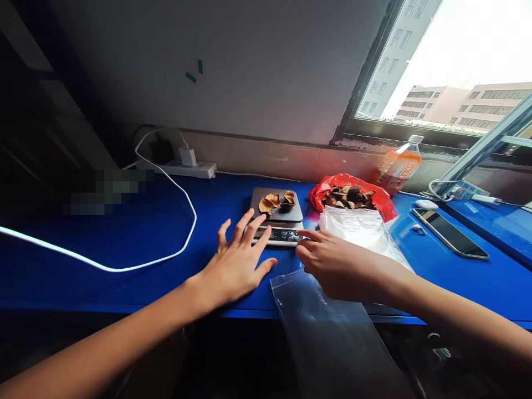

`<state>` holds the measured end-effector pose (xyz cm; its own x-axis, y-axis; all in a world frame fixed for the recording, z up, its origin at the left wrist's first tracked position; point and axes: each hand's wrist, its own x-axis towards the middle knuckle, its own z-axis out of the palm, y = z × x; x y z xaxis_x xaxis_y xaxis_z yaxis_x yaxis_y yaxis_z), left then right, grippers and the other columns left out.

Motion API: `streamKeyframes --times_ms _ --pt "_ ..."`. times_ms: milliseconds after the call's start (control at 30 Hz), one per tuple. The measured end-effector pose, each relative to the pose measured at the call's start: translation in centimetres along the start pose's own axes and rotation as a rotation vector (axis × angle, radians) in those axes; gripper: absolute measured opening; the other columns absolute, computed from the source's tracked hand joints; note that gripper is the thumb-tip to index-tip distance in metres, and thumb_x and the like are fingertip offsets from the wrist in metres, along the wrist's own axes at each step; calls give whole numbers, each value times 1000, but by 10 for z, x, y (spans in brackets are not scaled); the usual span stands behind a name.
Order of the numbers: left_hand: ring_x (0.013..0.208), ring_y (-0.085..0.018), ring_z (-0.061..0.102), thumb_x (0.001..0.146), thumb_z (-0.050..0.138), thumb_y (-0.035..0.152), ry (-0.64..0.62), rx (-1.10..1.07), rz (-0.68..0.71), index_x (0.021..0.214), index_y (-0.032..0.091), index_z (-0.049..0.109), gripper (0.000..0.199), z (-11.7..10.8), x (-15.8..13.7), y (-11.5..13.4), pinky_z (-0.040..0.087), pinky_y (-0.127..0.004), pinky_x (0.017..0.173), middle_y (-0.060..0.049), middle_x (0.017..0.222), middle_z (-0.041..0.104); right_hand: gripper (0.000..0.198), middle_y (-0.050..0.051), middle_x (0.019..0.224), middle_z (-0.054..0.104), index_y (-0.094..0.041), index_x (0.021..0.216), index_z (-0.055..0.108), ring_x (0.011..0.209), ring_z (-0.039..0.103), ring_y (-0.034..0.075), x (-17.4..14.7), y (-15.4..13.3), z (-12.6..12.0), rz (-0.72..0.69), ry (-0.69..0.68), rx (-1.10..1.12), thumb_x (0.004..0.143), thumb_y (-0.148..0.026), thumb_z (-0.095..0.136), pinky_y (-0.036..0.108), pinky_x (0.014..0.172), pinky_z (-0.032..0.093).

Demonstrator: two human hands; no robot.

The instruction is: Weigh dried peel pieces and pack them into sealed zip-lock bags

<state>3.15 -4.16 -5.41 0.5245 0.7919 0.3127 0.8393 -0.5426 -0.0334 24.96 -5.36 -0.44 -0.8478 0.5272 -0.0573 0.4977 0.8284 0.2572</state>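
A kitchen scale stands on the blue table, with a few dried brown peel- or shell-like pieces on its dark platform. My left hand is spread flat at the scale's front left, its fingertips over the display and near the platform edge. At the front right of the scale is my right hand, its index finger stretched to the buttons and its other fingers curled, with nothing visible in them. A clear zip bag lies below the right hand and hangs over the table's front edge.
A red plastic bag of similar dried pieces sits behind a pile of clear bags. An orange-labelled bottle, a phone and an earbud case are at right. A white cable loops from the power strip.
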Motion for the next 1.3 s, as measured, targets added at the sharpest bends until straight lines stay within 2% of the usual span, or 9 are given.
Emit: streamKeyframes --times_ms 300,500,600,733,833,933,1100,1200,1300 --pt "138 -37 26 91 37 47 6 53 -223 127 20 56 49 -2 -33 -54 24 -66 103 -14 142 45 15 14 90 66 -8 85 65 114 53 31 1 -1 -7 59 -30 38 81 -9 51 43 94 45" --pt "106 -26 60 91 39 31 368 -11 -244 95 20 70 33 -27 -41 -91 48 -40 88 -9 104 69 16 11 81 65 -12 81 62 115 53 28 -4 4 -21 84 8 116 87 -11 47 42 100 42" --pt "67 -20 67 90 45 35 386 -89 -261 80 22 70 29 -43 -34 -90 49 -30 59 -1 72 73 18 11 88 64 -15 83 59 119 49 28 -10 1 -36 159 101 127 90 -14 43 44 100 40" --pt "51 -20 65 91 45 47 273 -99 -336 69 22 72 44 -57 -16 -81 41 -27 48 -2 56 69 15 11 89 62 -18 82 53 101 54 25 -13 -8 -54 330 263 141 91 -17 41 40 82 45" --pt "50 -20 64 93 42 42 198 -99 -324 81 23 75 39 -61 -2 -81 43 -29 49 -1 53 67 15 9 81 59 -19 79 47 77 52 20 -11 -12 -58 458 357 161 92 -20 39 33 65 41" --pt "65 -21 67 90 46 25 319 -126 -278 103 24 70 27 -65 7 -86 51 -33 63 1 64 70 11 5 75 58 -20 82 43 66 49 16 -7 -13 -57 533 446 224 91 -18 38 28 57 34" --pt "120 -28 49 88 48 22 527 -33 -72 107 17 67 28 -85 4 -77 42 -46 101 -9 126 58 6 5 74 59 -20 87 42 58 48 14 7 -8 -64 647 485 339 90 -20 37 27 53 30" --pt "90 -19 63 88 50 21 632 -146 -3 93 19 68 19 -94 -4 -54 51 -35 85 -4 94 69 4 3 70 58 -20 86 42 57 49 13 23 -6 -69 635 488 459 89 -19 39 26 52 29" --pt "76 -15 65 89 49 19 588 -155 135 105 22 65 22 -89 -6 -34 51 -28 71 0 85 70 3 2 71 59 -20 83 43 59 50 12 41 -7 -70 549 509 666 86 -19 44 24 52 31"
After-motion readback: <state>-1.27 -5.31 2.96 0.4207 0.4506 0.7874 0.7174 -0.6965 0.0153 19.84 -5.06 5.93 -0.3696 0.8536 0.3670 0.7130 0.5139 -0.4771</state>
